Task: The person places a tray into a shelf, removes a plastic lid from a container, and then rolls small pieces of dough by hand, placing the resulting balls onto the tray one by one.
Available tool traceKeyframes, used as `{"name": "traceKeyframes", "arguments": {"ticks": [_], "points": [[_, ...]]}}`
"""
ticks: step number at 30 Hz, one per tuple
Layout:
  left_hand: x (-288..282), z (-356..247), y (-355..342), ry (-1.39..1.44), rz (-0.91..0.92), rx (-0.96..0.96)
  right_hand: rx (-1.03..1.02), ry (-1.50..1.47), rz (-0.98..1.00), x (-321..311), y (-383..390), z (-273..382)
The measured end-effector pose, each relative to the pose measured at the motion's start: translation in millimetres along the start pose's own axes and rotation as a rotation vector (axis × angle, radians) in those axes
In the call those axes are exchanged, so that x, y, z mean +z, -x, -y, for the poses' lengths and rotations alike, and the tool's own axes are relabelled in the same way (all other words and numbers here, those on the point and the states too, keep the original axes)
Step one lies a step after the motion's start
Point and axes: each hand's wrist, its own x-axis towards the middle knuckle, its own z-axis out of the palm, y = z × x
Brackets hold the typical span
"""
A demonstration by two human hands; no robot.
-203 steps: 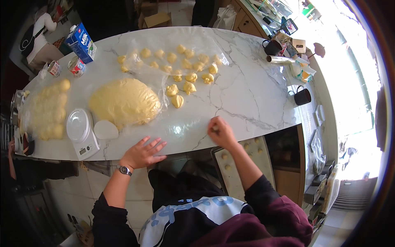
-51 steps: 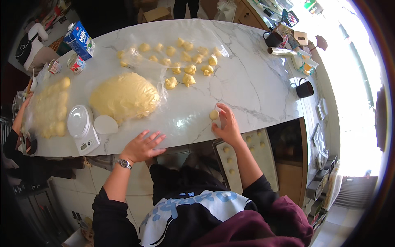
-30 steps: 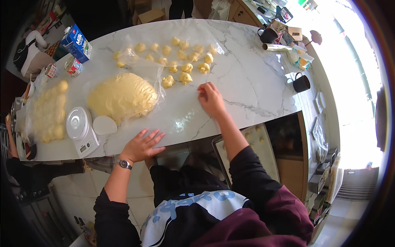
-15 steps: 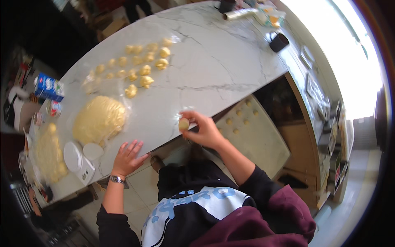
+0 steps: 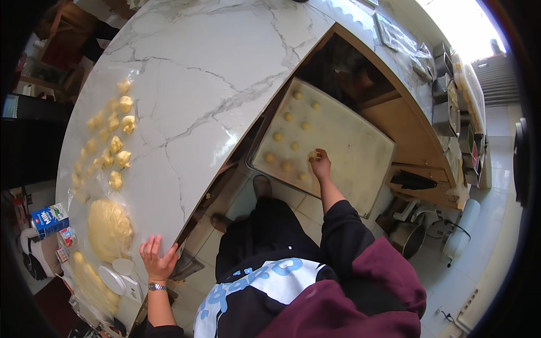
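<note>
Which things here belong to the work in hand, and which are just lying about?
In use: right hand, dough ball, baking tray, shaped dough pieces, dough mound, left hand on marble counter.
Lying about: milk carton, metal pot.

Right hand (image 5: 321,166) covers most of the dough ball (image 5: 311,155) it holds over the baking tray (image 5: 360,152); ball's shape can't be made out. Tray's near edge is hidden behind the right forearm. Scale (image 5: 119,281) and the dough pieces below it are cut off by the dark rim. Milk carton (image 5: 49,219) print is too small to read. Left palm (image 5: 156,260) faces down on the counter (image 5: 186,90), unseen.
</note>
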Motion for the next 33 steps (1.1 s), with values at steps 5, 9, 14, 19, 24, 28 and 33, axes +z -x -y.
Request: {"name": "traceKeyframes", "arguments": {"ticks": [5,9,14,19,24,28,33], "points": [[0.4,2.4,-3.1,0.013,0.009,0.025,-0.126,0.1,0.004,2.5,-7.0,-7.9],[3.3,-0.1,-2.2,-0.009,-0.008,0.012,-0.124,0.106,-0.148,-11.6,-10.1,5.2],[-5.2,-7.8,4.6,0.021,0.041,-0.048,-0.486,-0.318,-0.302,-21.7,9.4,186.1],[-3.2,-4.5,-12.6,0.019,-0.026,-0.039,-1.128,-0.215,0.371,24.3,94.0,363.1],[-15.0,-8.5,-13.3,-0.019,-0.058,-0.063,-1.389,-0.161,0.709,132.2,170.5,447.5],[-11.4,-7.9,-14.9,-0.024,-0.099,-0.039,-1.43,-0.11,0.604,184.0,178.8,451.0],[-6.0,-11.2,-1.8,-0.01,-0.082,-0.063,-1.214,-0.273,0.71,100.7,195.5,440.9]]}}
